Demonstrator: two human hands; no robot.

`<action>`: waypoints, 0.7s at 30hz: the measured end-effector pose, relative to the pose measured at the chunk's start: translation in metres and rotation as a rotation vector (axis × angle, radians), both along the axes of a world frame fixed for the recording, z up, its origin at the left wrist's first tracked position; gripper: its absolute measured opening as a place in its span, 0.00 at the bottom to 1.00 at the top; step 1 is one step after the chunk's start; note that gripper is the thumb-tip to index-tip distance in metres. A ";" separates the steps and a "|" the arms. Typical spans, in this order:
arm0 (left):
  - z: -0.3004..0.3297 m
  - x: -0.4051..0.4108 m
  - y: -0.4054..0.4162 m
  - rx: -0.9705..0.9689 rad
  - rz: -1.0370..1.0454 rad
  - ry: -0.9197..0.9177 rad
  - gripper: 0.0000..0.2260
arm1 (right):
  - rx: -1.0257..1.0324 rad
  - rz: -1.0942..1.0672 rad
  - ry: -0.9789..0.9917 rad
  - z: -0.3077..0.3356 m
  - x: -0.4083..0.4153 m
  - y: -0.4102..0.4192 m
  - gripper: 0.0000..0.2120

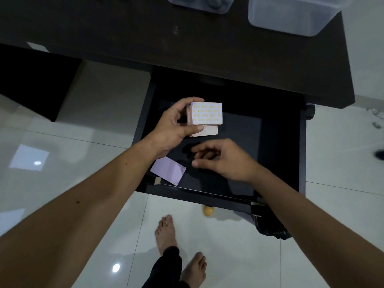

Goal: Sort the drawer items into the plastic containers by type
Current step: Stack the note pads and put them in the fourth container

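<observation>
The dark drawer (280, 142) stands pulled out under the black desk. Above its left half my left hand (172, 125) grips a thick stack of white cards (207, 113) printed with small orange marks, thumb below and fingers on top. My right hand (224, 159) hovers over the drawer's middle with its fingers loosely curled and nothing in them. A single pale lilac card (168, 170) lies flat in the drawer's front left corner, partly under my left wrist. Two clear plastic containers stand at the back of the desk, one (200, 5) in the middle and one (291, 17) to the right.
A round wooden knob (208, 210) sticks out from the drawer front. My bare feet (166, 231) stand on glossy white tiles below it. A small white paper (37, 46) lies on the desk's left edge. Dark objects fill the middle container.
</observation>
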State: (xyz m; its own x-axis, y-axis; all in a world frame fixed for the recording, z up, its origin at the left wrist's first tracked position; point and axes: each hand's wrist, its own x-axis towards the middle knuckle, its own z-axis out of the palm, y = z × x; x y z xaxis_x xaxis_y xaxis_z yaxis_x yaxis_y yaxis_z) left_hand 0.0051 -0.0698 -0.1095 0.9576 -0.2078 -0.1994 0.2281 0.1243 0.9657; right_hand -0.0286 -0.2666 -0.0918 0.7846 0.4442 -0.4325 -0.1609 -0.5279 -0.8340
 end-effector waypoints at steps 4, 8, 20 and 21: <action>0.004 0.001 0.000 -0.043 0.006 0.047 0.30 | -0.143 0.140 -0.097 -0.001 -0.005 0.024 0.21; 0.006 0.001 0.000 -0.081 -0.014 0.098 0.30 | -0.190 0.229 -0.137 -0.007 -0.010 0.033 0.19; 0.009 0.000 -0.001 -0.051 -0.043 0.093 0.30 | -0.026 0.098 0.020 -0.008 -0.007 0.024 0.08; 0.010 0.000 -0.001 -0.054 -0.050 0.094 0.30 | 0.005 0.075 0.048 -0.006 -0.006 0.018 0.08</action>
